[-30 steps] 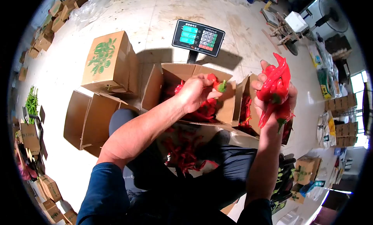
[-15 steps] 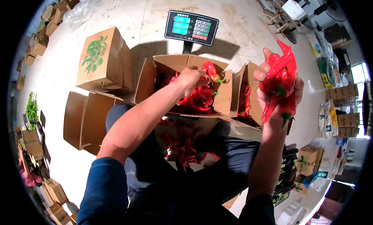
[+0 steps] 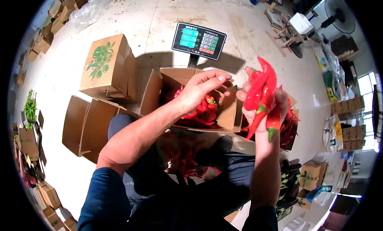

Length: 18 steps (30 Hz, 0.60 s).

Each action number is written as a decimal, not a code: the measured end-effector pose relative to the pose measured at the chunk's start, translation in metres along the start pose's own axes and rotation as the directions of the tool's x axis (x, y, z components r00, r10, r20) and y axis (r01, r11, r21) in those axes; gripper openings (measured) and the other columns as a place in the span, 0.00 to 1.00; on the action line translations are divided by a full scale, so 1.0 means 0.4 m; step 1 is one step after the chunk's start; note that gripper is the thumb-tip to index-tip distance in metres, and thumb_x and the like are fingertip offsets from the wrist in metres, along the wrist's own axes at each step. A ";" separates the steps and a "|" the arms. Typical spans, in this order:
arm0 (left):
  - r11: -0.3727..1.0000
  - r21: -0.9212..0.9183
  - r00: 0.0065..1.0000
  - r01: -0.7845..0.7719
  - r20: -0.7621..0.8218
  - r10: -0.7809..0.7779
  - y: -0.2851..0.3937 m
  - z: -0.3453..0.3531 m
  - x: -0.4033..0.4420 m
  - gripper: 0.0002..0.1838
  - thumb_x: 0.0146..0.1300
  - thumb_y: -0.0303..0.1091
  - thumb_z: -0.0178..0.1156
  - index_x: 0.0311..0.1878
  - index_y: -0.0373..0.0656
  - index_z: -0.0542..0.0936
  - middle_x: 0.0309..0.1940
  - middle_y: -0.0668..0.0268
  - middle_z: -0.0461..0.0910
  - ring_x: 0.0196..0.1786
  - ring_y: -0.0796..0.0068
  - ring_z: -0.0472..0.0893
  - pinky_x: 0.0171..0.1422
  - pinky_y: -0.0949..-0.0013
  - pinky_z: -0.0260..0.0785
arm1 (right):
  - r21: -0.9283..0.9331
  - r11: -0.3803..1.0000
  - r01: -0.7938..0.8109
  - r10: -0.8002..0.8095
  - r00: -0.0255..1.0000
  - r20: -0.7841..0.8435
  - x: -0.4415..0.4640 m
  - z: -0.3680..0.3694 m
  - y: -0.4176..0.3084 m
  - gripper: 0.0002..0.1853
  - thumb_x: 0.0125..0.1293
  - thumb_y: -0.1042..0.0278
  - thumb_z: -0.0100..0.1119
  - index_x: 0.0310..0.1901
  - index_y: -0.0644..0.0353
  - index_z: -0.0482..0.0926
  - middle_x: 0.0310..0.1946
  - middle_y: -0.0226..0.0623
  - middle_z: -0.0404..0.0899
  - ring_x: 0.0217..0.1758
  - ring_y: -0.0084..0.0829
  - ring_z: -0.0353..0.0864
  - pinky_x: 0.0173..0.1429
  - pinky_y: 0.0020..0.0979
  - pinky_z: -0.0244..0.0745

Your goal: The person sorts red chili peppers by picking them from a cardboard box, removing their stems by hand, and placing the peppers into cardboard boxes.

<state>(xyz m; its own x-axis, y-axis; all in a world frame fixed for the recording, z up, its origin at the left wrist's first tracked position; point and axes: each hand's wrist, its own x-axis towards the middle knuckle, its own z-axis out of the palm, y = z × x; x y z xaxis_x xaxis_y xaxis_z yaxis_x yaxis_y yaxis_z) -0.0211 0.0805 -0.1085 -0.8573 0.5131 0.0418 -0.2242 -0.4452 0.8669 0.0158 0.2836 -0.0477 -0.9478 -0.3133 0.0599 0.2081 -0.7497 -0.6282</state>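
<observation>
My left hand [image 3: 203,88] is above the middle cardboard box [image 3: 228,111], its fingers apart and no pepper visible in it. Inside that box lies a heap of red peppers [image 3: 201,114]. To the right, my right hand [image 3: 265,105] is wrapped round several red peppers [image 3: 263,87] with green stem ends, held up over the right box, which is partly hidden behind the hand. More red peppers [image 3: 289,129] show at that box's right side. On the floor between my legs are loose red peppers [image 3: 185,155], in shadow.
A scale display [image 3: 199,41] stands behind the middle box. At the left are a closed box with a green print [image 3: 104,65] and an open box [image 3: 76,123]. Dark eggplants [image 3: 289,179] lie at the lower right. A fan [image 3: 339,15] stands at the upper right.
The red pepper that my left hand held over the middle box is out of its fingers, which have opened. My right hand has moved left with its peppers.
</observation>
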 end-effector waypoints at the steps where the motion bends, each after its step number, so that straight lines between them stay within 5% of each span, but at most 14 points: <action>1: 0.996 0.066 0.998 -0.067 -0.012 0.068 0.012 0.007 -0.010 0.22 0.75 0.43 0.53 0.61 0.35 0.74 0.52 0.58 0.81 0.50 0.72 0.81 0.55 0.67 0.73 | -0.131 0.991 -0.009 0.002 0.998 -0.058 -0.001 0.017 0.008 0.41 0.57 0.49 0.64 0.66 0.69 0.67 0.48 0.46 0.79 0.48 0.35 0.79 0.48 0.35 0.75; 2: 0.990 0.083 0.993 -0.114 -0.029 0.116 0.018 0.011 -0.019 0.23 0.74 0.45 0.54 0.61 0.35 0.74 0.52 0.59 0.81 0.50 0.74 0.80 0.57 0.69 0.72 | -0.258 0.966 -0.034 0.004 0.993 -0.116 -0.002 0.033 0.016 0.40 0.57 0.48 0.64 0.66 0.68 0.68 0.51 0.44 0.79 0.47 0.32 0.79 0.42 0.30 0.76; 3: 0.982 0.101 0.985 -0.158 -0.046 0.164 0.023 0.015 -0.029 0.25 0.73 0.47 0.56 0.62 0.35 0.74 0.51 0.61 0.81 0.51 0.77 0.79 0.58 0.71 0.71 | -0.348 0.934 -0.084 0.027 0.986 -0.166 -0.004 0.056 0.019 0.40 0.56 0.47 0.65 0.65 0.66 0.69 0.51 0.43 0.79 0.47 0.32 0.80 0.45 0.31 0.75; 4: 0.963 0.158 0.973 -0.220 -0.038 0.228 0.039 0.024 -0.044 0.26 0.71 0.44 0.61 0.63 0.35 0.73 0.49 0.63 0.81 0.48 0.79 0.79 0.54 0.73 0.72 | -0.373 0.924 -0.085 0.008 0.979 -0.204 -0.004 0.078 0.035 0.38 0.57 0.53 0.60 0.66 0.69 0.67 0.52 0.48 0.79 0.53 0.38 0.81 0.63 0.36 0.74; 8: 0.929 0.335 0.980 -0.159 -0.064 0.191 0.052 0.034 -0.080 0.15 0.64 0.36 0.69 0.50 0.37 0.83 0.42 0.67 0.81 0.41 0.83 0.79 0.45 0.75 0.74 | -0.385 0.899 -0.211 0.111 0.958 -0.265 0.013 0.081 0.057 0.38 0.56 0.57 0.61 0.67 0.69 0.66 0.53 0.47 0.78 0.55 0.36 0.80 0.64 0.37 0.73; 15: 1.000 -0.007 0.998 -0.011 -0.061 0.011 0.061 -0.011 -0.087 0.17 0.69 0.30 0.63 0.59 0.37 0.77 0.52 0.65 0.80 0.49 0.79 0.80 0.56 0.71 0.74 | -0.345 0.932 -0.113 0.027 0.969 -0.245 0.058 0.075 0.117 0.33 0.59 0.66 0.60 0.66 0.69 0.65 0.56 0.46 0.75 0.58 0.37 0.77 0.66 0.39 0.71; 18: 0.991 -0.021 0.981 -0.133 -0.147 0.129 0.071 0.005 -0.095 0.18 0.71 0.29 0.60 0.61 0.37 0.74 0.53 0.64 0.79 0.50 0.77 0.79 0.55 0.70 0.75 | -0.415 0.900 -0.132 -0.008 0.948 -0.319 0.080 0.065 0.126 0.29 0.62 0.74 0.58 0.65 0.69 0.65 0.50 0.43 0.76 0.51 0.32 0.80 0.59 0.35 0.76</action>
<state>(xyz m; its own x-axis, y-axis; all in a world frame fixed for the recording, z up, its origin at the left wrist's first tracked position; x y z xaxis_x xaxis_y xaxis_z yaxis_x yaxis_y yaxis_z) 0.0058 0.0498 -0.0846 -0.9378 0.3379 0.0796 -0.1176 -0.5249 0.8430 0.0020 0.2206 -0.0571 -0.9769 -0.1055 -0.1856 0.2124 -0.3912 -0.8955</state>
